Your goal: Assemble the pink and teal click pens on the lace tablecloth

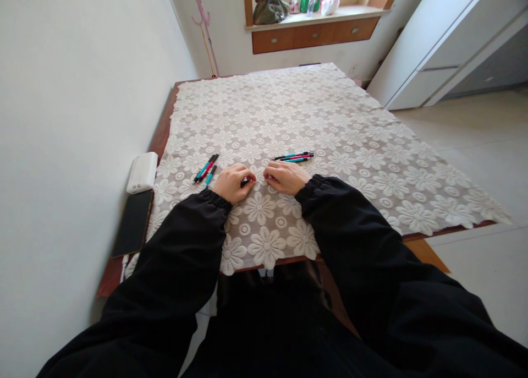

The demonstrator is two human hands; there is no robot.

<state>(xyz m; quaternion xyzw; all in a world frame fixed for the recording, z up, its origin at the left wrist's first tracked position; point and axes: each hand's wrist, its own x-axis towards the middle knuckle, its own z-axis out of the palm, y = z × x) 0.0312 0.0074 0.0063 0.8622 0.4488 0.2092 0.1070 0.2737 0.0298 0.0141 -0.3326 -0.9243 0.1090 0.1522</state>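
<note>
My left hand (pixel 234 183) is closed, with a small black pen piece (pixel 245 182) showing between its thumb and fingers. Just across from it, my right hand (pixel 287 176) is pinched near the tablecloth; a tiny pale tip shows at its fingers, too small to name. The two hands are a short gap apart. Beside my left hand lie several short teal, red and black pen parts (pixel 205 169), set slantwise. Beyond my right hand, several slim pens (pixel 294 157) in teal, red and black lie side by side.
A white flower-patterned lace tablecloth (pixel 268 246) covers the wooden table. At the left edge lie a white power bank (pixel 142 172) and a dark phone (pixel 132 224) with a cable, close to the wall. A windowsill (pixel 317 17) holding a bag stands beyond.
</note>
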